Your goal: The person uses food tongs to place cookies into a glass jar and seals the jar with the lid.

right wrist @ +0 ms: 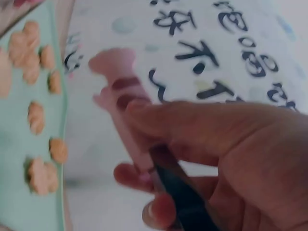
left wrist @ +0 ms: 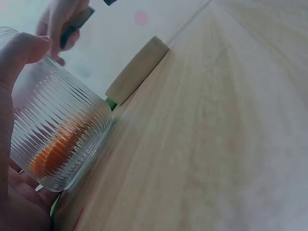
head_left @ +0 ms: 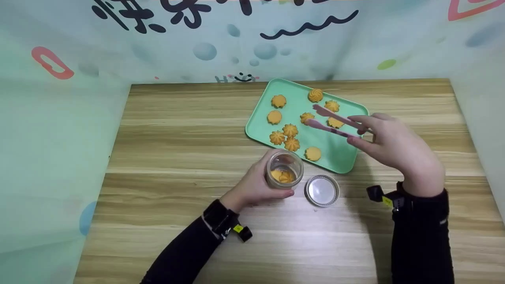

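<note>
I looked down over a wooden table [head_left: 177, 130] walled in by a pale printed backdrop [head_left: 79, 59]. My left hand [head_left: 252, 185] was wrapped around a ribbed glass jar [head_left: 285, 169], fingers and thumb curled round its side, near the middle of the table. The jar stood open, with two orange cookies [head_left: 282, 176] lying at its bottom. In the left wrist view the jar [left wrist: 57, 139] leaned against my palm, thumb tip at its rim, an orange cookie showing through the ribbed glass.

Just right of the jar lay its round metal lid [head_left: 322, 191], flat on the wood and apart from the glass.

My right hand [head_left: 388, 146] hovered over the right edge of a mint green tray [head_left: 339, 156], which sat on the far side of the jar. That hand pinched a pair of pink tongs [head_left: 333, 121] between thumb and fingers, the rest of the fingers curled beneath. The tong arms were slightly parted, their tips above the tray beside a cookie [head_left: 307, 117], gripping nothing that I could see. The right wrist view showed the tongs [right wrist: 122, 91] blurred, thumb pressed along the top.

Ten cookies in all lay scattered on the tray, a tight cluster of three [head_left: 287, 137] at its near left corner, closest to the jar.

Both forearms wore dark sleeves [head_left: 422, 236] with wrist straps.
</note>
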`<state>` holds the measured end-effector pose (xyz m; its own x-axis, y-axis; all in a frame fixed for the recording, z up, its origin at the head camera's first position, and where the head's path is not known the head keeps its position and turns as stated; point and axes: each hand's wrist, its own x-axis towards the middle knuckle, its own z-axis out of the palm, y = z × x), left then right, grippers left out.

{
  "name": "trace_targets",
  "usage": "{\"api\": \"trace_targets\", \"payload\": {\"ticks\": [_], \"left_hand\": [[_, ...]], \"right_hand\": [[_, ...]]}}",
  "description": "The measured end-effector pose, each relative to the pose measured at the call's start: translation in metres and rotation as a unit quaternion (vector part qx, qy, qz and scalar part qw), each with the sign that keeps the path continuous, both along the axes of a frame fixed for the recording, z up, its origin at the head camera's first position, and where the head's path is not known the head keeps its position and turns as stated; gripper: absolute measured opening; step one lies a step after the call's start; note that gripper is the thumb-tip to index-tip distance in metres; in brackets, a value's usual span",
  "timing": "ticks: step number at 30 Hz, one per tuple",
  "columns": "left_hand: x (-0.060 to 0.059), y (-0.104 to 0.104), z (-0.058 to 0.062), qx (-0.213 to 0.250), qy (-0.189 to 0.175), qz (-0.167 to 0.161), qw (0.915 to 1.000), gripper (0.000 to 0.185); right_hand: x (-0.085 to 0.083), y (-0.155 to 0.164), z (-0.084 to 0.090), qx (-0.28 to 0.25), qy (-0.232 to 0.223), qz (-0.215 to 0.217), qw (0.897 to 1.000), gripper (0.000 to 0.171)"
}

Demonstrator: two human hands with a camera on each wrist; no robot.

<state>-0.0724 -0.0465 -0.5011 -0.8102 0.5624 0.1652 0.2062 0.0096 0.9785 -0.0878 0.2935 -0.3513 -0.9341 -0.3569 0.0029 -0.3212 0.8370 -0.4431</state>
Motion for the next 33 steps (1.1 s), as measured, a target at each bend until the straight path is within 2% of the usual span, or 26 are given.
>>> {"api": "trace_targets", "payload": {"ticks": [5, 11, 33], "left_hand": [[0.000, 0.000, 0.001, -0.008, 0.002, 0.005, 1.0000, 0.094], [0.001, -0.001, 0.001, -0.006, -0.009, 0.004, 0.9999, 0.094], [0.000, 0.000, 0.002, -0.004, -0.005, 0.003, 1.0000, 0.093]], "right_hand": [[-0.008, 0.016, -0.007, 0.006, -0.042, -0.045, 0.998, 0.050], [-0.016, 0.027, -0.015, 0.009, -0.082, -0.061, 0.995, 0.057], [-0.021, 0.032, -0.023, 0.035, -0.108, -0.075, 0.991, 0.056]]}}
